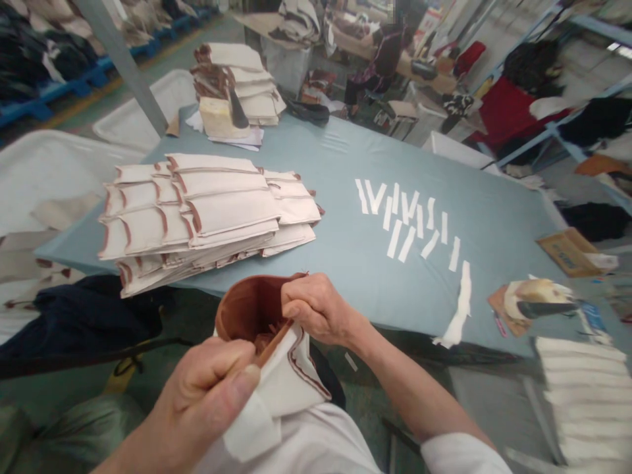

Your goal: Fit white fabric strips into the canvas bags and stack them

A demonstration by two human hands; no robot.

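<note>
A cream cloth bag [291,382] with brown trim and a brown lining is held open in front of me, its brown mouth [244,309] facing up. My left hand [210,388] is closed, pinching the near edge of the bag's opening between thumb and fingers. My right hand [318,306] is closed on the far right rim of the opening. Both hands are low, in front of the near edge of the blue-grey table [345,263].
A fanned pile of the same cream bags [197,217] lies on the table's left, another stack [237,85] further back. Several white strips [409,220] lie at centre right. A folded white stack [587,395] is at the right. A seated person [380,62] works far behind.
</note>
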